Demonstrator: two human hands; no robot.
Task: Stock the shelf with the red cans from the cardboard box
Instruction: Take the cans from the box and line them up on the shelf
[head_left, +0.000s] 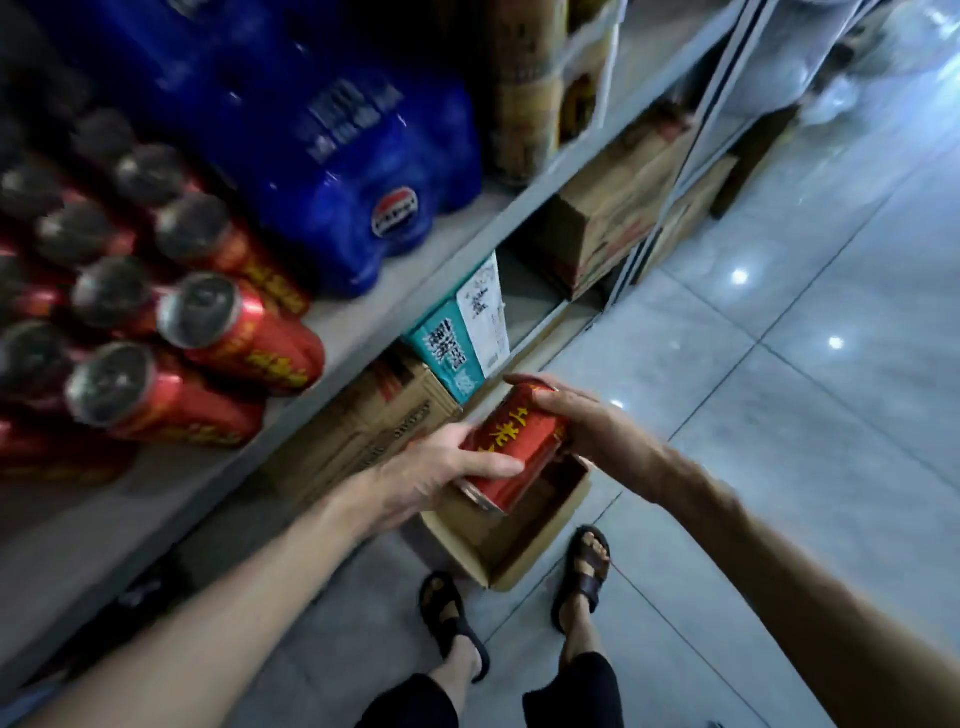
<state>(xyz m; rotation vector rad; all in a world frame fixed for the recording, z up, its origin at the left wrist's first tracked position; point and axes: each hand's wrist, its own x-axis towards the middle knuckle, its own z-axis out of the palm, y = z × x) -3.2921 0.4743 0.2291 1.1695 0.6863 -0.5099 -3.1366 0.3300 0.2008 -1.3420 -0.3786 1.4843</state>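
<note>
Grey shelf (363, 317) is running along the person's left, red cans (218, 332) lying stacked on it. Both hands are clasping one red can (511, 447) over the open cardboard box (524, 551), its long axis tilting away; the left hand (441, 467) is sitting nearer the stack, right hand (587, 421) capping the far end.

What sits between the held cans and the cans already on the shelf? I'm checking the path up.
In the head view, the shelf edge and stacked cartons beneath it lie between the held red cans and the shelved cans.
</note>
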